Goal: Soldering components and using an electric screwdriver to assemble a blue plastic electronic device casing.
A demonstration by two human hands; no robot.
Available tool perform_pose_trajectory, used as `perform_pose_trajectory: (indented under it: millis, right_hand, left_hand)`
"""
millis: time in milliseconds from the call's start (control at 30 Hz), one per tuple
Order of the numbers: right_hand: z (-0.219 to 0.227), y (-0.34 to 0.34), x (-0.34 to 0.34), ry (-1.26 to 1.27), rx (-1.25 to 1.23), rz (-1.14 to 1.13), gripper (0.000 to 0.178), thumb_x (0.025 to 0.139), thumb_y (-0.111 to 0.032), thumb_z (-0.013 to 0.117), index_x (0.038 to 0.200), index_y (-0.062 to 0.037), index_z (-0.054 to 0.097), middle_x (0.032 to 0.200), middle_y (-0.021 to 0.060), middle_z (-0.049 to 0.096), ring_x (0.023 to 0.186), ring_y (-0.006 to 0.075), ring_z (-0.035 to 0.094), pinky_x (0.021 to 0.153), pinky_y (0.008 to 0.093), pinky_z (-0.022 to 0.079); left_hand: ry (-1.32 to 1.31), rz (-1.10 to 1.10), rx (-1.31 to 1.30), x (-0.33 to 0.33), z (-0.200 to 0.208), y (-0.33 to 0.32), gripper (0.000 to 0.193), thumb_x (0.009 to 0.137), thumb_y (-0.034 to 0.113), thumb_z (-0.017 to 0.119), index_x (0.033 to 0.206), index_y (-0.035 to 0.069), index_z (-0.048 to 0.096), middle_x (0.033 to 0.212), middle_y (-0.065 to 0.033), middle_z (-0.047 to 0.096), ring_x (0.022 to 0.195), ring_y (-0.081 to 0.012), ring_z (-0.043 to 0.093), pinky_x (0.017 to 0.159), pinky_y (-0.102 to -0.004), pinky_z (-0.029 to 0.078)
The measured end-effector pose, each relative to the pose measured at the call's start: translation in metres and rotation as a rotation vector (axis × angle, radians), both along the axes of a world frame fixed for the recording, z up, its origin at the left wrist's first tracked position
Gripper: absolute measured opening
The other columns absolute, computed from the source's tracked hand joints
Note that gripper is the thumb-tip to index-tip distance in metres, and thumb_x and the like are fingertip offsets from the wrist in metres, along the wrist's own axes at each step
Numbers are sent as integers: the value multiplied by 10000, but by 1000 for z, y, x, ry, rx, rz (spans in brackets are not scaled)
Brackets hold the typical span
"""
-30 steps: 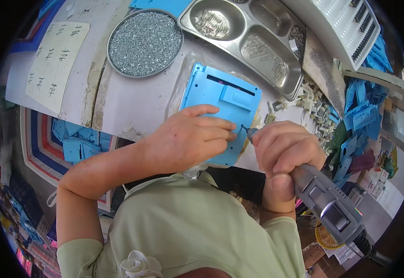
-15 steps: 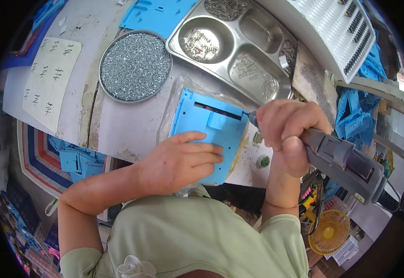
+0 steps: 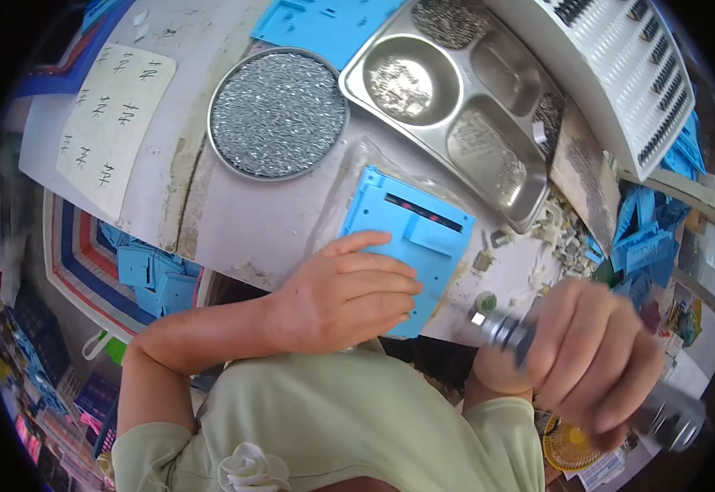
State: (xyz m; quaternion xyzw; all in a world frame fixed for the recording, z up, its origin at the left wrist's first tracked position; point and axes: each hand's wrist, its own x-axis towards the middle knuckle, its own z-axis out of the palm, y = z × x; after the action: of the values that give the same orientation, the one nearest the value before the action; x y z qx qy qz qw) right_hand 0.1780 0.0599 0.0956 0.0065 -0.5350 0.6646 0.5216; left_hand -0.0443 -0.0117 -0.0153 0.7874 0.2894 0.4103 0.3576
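Left hand lies flat with fingers spread, pressing down the near end of a blue plastic panel on the counter. Right hand is blurry, fingers wrapped tight around a metal power screwdriver, off to the panel's right, not touching it. Behind sit a round tray of screws and a divided steel tray.

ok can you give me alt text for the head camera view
A person's left hand presses a blue plastic panel flat on a worn table while the right hand grips a blurred electric screwdriver beside it. A round dish of screws and a metal compartment tray sit behind.
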Motion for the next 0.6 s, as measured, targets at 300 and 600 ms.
perform_pose_trajectory:
  millis: [300, 600]
  right_hand:
    - [-13, 11, -36, -83, 21, 181, 262, 911, -203, 814, 900, -40, 609, 669, 59, 668, 581, 187, 644, 553, 308, 527]
    - [-7, 16, -54, -188, 1, 100, 269, 915, -222, 815, 877, -66, 599, 637, 22, 647, 579, 146, 645, 550, 294, 520]
  left_hand:
    - [1, 196, -32, -20, -1, 5, 203, 757, 62, 808, 937, 93, 720, 997, -32, 771, 976, -187, 747, 1132, -599, 341]
    - [34, 237, 58, -37, -3, 17, 247, 719, 107, 841, 936, 100, 725, 990, -14, 765, 956, -174, 744, 1137, -603, 334]
